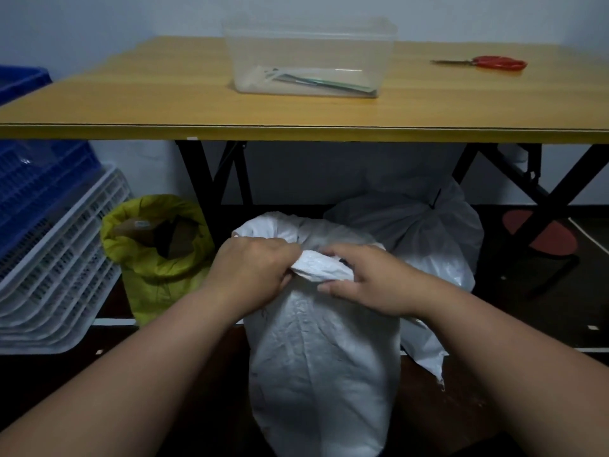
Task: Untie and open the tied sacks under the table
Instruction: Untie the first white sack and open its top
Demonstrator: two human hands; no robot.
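White woven sack (319, 357) near ctr; yellow-green sack (155, 272) left — blue crates (36, 189), red-handled scissors (494, 62) far right.

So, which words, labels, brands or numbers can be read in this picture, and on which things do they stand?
None can be read.
Small pale label inside the open yellow-green sack: too blurred to read.
Flat items in the clear plastic box on the table: any print is too small to tell.
White sack held by both hands, and red scissors: no print visible.
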